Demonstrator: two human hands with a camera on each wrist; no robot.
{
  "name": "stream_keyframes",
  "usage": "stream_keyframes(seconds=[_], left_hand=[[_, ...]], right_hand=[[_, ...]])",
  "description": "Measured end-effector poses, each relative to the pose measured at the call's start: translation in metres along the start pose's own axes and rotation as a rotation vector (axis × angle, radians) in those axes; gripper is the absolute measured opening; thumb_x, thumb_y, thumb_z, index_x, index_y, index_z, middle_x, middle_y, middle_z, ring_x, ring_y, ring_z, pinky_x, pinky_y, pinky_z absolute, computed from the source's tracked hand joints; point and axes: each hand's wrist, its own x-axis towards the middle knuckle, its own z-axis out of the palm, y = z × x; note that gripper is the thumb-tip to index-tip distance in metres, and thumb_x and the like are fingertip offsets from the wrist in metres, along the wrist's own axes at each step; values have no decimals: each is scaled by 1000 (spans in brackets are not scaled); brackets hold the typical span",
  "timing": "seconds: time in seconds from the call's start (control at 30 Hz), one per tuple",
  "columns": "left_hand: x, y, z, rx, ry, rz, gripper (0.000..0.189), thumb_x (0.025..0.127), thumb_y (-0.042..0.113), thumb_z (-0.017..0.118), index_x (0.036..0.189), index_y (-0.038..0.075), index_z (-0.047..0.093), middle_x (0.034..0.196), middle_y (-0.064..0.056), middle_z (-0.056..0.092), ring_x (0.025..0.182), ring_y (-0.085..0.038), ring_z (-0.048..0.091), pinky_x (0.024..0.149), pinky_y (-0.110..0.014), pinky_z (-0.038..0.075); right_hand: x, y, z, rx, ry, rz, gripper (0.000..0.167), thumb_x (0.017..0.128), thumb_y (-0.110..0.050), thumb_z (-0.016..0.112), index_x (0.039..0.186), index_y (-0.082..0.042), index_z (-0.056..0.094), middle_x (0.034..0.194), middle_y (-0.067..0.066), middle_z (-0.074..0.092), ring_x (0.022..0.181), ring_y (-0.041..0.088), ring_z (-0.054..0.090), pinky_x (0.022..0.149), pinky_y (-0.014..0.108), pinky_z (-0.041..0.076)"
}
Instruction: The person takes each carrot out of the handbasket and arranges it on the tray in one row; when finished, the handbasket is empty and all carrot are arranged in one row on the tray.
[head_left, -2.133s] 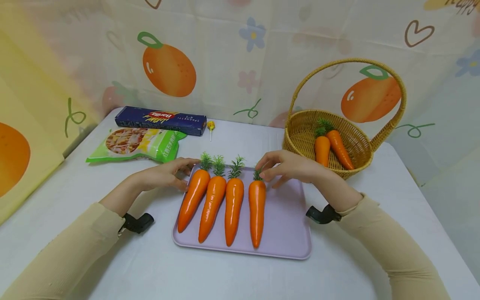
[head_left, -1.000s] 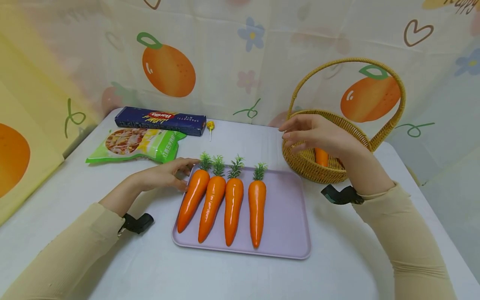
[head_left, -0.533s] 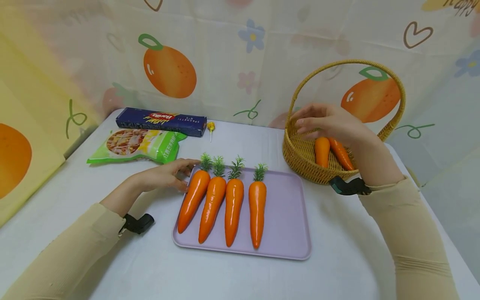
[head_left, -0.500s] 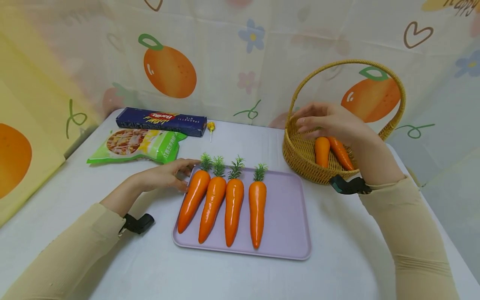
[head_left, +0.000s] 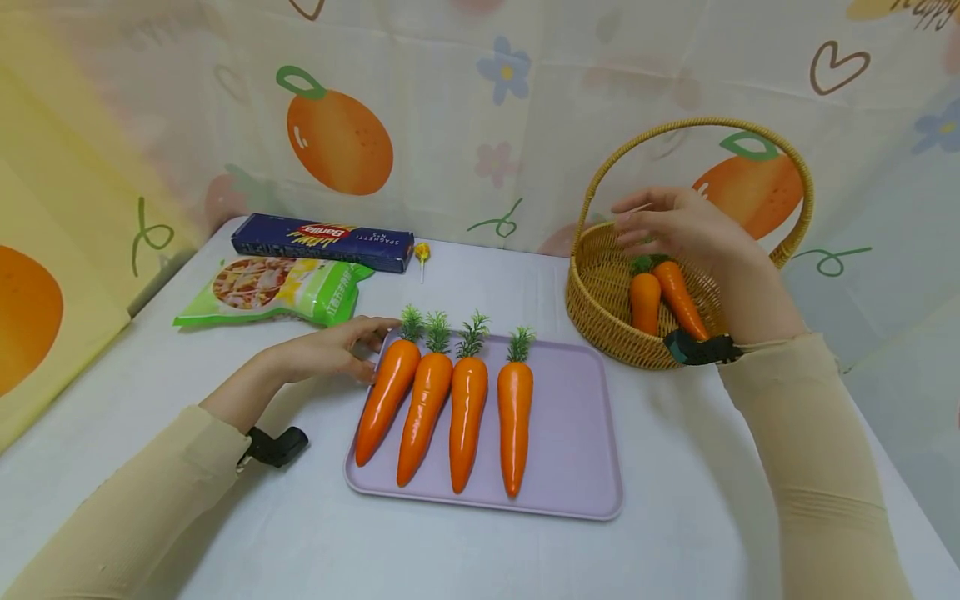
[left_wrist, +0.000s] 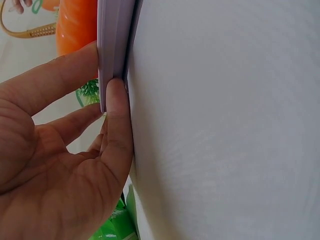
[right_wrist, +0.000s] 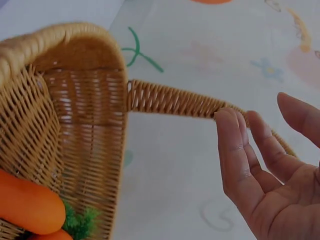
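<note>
Several orange carrots [head_left: 513, 425] with feathery green tops lie side by side on a lilac tray [head_left: 577, 433] in the head view. At the tray's far left corner is my left hand [head_left: 330, 350]; the left wrist view has its thumb and fingers pinching the tray rim [left_wrist: 114, 45]. My right hand [head_left: 675, 229] hovers over a wicker basket [head_left: 607, 333], fingers loosely bent and holding nothing. Inside the basket rest two more carrots [head_left: 645, 302]. In the right wrist view my right hand [right_wrist: 280, 185] overlaps the basket's handle [right_wrist: 175, 100].
Back left on the white table [head_left: 495, 558] lie a blue spaghetti box [head_left: 322, 242], a green-and-white food bag [head_left: 277, 290] and a yellow lollipop [head_left: 422, 254]. A fruit-printed cloth [head_left: 450, 125] hangs close behind. The basket's tall arched handle rises near my right hand.
My right hand has left the top of the rightmost tray carrot and moved right and up over the basket, rising a little more lately. My left hand and the tray have stayed put.
</note>
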Motion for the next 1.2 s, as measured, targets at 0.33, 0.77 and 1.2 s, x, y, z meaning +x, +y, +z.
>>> stream_keyframes(seconds=[0.33, 0.77, 1.2], left_hand=[[-1, 1, 0, 0, 1, 1, 83, 84, 13, 68, 156, 13, 26, 148, -21, 35, 132, -36, 38, 111, -58, 36], [-1, 0, 0, -4, 2, 17, 83, 84, 13, 67, 156, 12, 26, 151, -21, 32, 133, -36, 38, 111, -57, 36], [-1, 0, 0, 9, 2, 12, 83, 83, 13, 67, 156, 12, 26, 149, -22, 33, 131, -37, 38, 109, -57, 37]], right_hand=[[15, 15, -22, 113, 23, 43, 33, 100, -22, 53, 128, -6, 47, 100, -10, 65, 92, 6, 67, 84, 22, 58], [27, 33, -36, 178, 78, 104, 44, 97, -25, 60, 133, -6, 45, 94, -11, 67, 86, 3, 68, 79, 20, 58], [37, 53, -52, 267, 15, 183, 20, 98, -23, 57, 117, -16, 57, 93, -6, 64, 80, 8, 61, 85, 23, 57]])
